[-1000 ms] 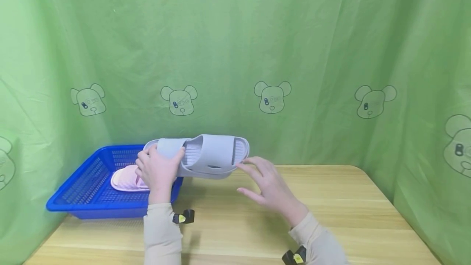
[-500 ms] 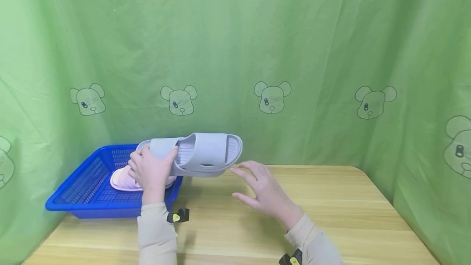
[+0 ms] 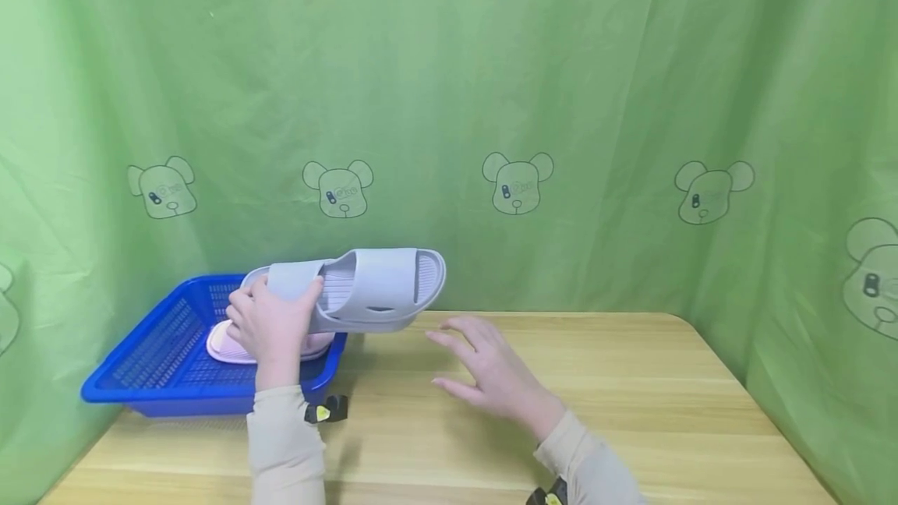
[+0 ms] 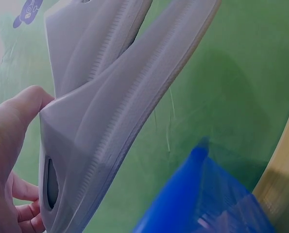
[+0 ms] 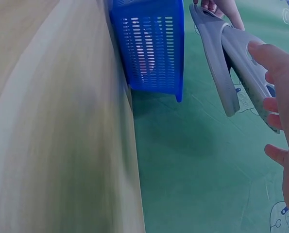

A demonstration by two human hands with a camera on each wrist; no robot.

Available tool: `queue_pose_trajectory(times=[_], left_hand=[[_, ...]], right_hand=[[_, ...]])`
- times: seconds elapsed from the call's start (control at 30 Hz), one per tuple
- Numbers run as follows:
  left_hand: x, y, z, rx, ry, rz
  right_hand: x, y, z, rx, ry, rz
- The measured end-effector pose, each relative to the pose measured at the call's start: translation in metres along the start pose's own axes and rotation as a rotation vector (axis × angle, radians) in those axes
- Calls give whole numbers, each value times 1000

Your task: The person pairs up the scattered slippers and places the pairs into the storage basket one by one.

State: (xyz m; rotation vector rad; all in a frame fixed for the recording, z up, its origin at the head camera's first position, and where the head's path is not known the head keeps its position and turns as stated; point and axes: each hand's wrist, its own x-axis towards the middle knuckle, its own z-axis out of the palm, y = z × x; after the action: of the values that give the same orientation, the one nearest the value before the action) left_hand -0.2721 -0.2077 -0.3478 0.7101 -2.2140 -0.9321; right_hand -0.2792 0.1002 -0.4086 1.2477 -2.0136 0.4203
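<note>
A pair of grey slippers hangs in the air, one overlapping the other, over the right part of a blue basket and beyond its right rim. My left hand grips the pair at its left end, thumb on the strap. In the left wrist view the thumb presses on the slippers where they overlap. To the right and slightly below them, my right hand is apart from the slippers, fingers spread and holding nothing. Pink slippers lie in the basket, partly hidden behind the left hand.
The basket stands at the left of a wooden table. Behind and along both sides hangs a green curtain printed with bear heads. The table's far edge runs close to that curtain.
My left hand has carried the grey slippers left, further over the basket. The right hand has also drifted left, and a wider gap now separates it from the slippers.
</note>
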Motion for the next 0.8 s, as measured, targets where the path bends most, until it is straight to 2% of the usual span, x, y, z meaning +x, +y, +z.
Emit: queue_pose_trajectory(times=[0.63, 0.8], left_hand=[[14, -18, -18, 28, 51, -10], [17, -22, -21, 36, 58, 5]], right_hand=[[2, -11, 13, -13, -16, -71], [-1, -15, 16, -23, -22, -89]])
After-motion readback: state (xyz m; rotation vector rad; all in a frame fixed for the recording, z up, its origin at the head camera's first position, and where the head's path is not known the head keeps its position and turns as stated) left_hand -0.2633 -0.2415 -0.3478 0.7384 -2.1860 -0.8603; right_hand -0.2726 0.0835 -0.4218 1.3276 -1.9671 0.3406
